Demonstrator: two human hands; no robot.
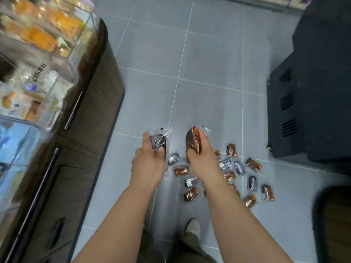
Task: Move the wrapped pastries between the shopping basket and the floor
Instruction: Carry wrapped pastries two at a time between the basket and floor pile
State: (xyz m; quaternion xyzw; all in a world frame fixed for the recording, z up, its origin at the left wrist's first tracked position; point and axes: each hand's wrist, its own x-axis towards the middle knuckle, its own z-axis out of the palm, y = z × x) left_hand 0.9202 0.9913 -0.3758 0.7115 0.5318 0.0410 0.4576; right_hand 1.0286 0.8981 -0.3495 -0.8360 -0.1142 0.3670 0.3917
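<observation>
Left grip (150,160): closed round a dark-wrapped pastry (160,141), thumb across the front and fingers behind. You hold it upright, well above the floor scatter.
Right grip (201,158): closed round a brown pastry (192,139) with orange print, held on edge. It sits beside the left one, and the two are apart.
Floor scatter (191,193): a dozen or so wrapped pastries lie loose on the grey tile floor (209,63), below and to the right of your hands. Most lie apart; a few touch.
Why one each: carrying a single pack per hand likely keeps the slick film from sliding and the pastry from being crushed.
Basket: not plainly shown. A dark blurred shape (332,215) right of the scatter might be it, but you cannot tell.
Around the scatter: a dark drawer cabinet (91,120) stands to its left, a black vented unit (303,111) beyond it to the right, and your shoe (192,225) on the near side.
Stage: probably mid-transfer, since both hands are loaded and many packs are on the floor. The direction is unclear.
Risk: loose wrapper corners could slip out if you relax.
</observation>
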